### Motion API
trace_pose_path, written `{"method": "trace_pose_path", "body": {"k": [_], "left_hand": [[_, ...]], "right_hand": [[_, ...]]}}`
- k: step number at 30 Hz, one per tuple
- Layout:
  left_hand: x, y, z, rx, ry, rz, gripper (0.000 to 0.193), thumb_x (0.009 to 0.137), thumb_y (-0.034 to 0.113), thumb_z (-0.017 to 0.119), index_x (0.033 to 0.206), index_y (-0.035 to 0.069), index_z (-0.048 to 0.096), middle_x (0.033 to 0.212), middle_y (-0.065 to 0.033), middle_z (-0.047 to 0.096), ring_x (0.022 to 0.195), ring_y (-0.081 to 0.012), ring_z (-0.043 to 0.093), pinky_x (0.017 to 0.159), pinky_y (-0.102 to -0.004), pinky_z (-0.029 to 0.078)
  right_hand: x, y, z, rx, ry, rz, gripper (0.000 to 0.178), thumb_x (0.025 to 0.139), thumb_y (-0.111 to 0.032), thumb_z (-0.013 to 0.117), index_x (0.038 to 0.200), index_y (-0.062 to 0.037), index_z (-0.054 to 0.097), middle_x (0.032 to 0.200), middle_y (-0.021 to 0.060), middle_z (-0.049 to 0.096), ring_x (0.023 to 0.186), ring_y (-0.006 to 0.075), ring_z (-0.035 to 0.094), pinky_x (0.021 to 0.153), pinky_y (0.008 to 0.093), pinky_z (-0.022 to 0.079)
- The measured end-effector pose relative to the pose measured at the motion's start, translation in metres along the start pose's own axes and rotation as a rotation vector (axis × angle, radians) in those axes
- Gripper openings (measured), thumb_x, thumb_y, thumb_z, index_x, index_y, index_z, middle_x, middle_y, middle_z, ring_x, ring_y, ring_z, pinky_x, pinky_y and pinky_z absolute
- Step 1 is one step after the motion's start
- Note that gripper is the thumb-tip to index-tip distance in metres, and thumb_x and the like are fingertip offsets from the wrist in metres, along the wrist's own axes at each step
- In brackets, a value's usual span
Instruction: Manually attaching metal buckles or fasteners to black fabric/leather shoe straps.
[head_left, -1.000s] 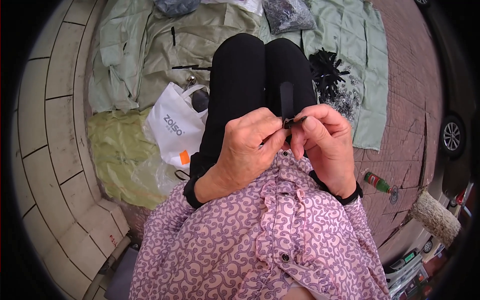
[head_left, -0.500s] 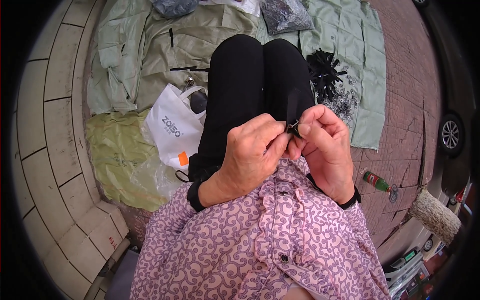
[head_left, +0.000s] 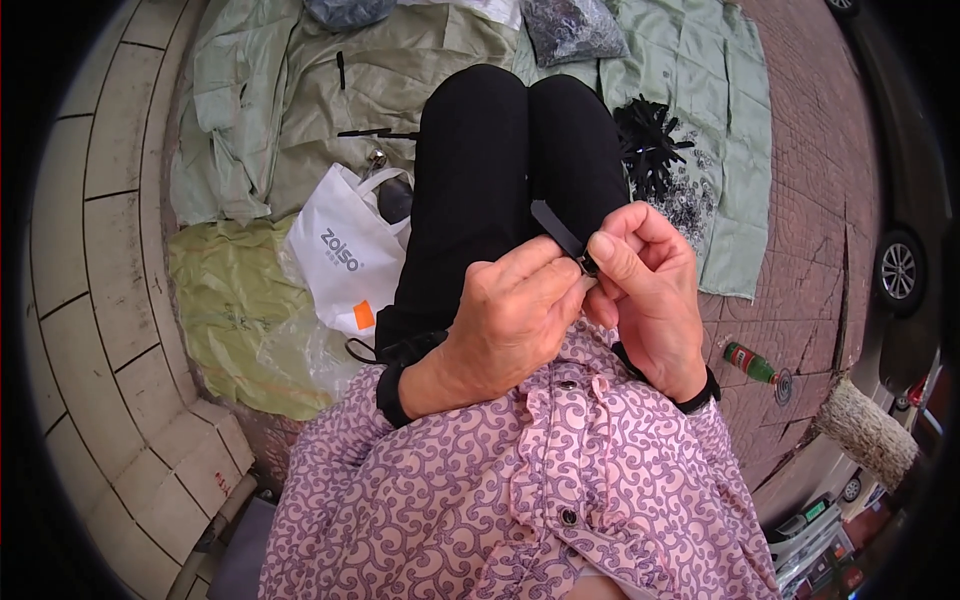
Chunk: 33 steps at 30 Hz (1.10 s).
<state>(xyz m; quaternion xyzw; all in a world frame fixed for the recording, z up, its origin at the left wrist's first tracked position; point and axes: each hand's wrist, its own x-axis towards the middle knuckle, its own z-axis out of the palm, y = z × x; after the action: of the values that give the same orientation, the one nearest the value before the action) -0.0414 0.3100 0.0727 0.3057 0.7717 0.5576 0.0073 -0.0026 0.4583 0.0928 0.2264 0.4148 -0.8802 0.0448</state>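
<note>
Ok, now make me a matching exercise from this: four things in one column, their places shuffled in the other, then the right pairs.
Things
1. Black strap
2. White bag
3. Green bottle
4. Pile of black strips

Places
A. Left of the legs
B. On the pale green sheet, right of the legs
C. Held in the left hand and right hand
D. On the reddish paving

Pairs: 1-C, 2-A, 3-D, 4-B

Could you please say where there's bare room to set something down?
Free: the green sheet right of the black strip pile, and the paving between that sheet and the green bottle. Crowded: that pile and the loose pieces beside it.
</note>
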Motion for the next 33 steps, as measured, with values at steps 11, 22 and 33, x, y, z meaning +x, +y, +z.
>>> {"method": "trace_pose_path", "body": {"k": [11, 22, 33], "left_hand": [[-0.002, -0.004, -0.012, -0.137, -0.127, -0.122, 0.012, 0.077, -0.001, 0.073, 0.076, -0.003, 0.061, 0.067, -0.0099, 0.053, 0.055, -0.0231, 0.059, 0.046, -0.0329, 0.044], [-0.01, -0.011, -0.011, 0.055, -0.101, 0.047, 0.012, 0.074, 0.002, 0.077, 0.076, 0.0, 0.066, 0.066, -0.0059, 0.055, 0.049, -0.0178, 0.056, 0.042, -0.0293, 0.042], [-0.014, -0.006, -0.009, 0.117, -0.098, 0.101, 0.011, 0.073, 0.0, 0.076, 0.079, 0.0, 0.067, 0.069, -0.0065, 0.057, 0.051, -0.0188, 0.058, 0.042, -0.0298, 0.044]], "right_hand": [[0.01, -0.005, -0.014, -0.111, -0.124, 0.184, 0.013, 0.086, -0.004, 0.073, 0.096, 0.0005, 0.067, 0.07, 0.0008, 0.064, 0.049, 0.0012, 0.046, 0.041, 0.0169, 0.032], [0.012, -0.005, -0.021, -0.083, -0.223, 0.272, 0.012, 0.086, -0.002, 0.073, 0.094, 0.0021, 0.066, 0.077, 0.006, 0.066, 0.055, 0.008, 0.058, 0.047, 0.019, 0.045], [0.004, -0.001, -0.015, -0.175, -0.165, 0.163, 0.011, 0.087, 0.001, 0.07, 0.095, 0.0034, 0.063, 0.078, 0.0088, 0.067, 0.061, 0.012, 0.065, 0.054, 0.0234, 0.054]]}}
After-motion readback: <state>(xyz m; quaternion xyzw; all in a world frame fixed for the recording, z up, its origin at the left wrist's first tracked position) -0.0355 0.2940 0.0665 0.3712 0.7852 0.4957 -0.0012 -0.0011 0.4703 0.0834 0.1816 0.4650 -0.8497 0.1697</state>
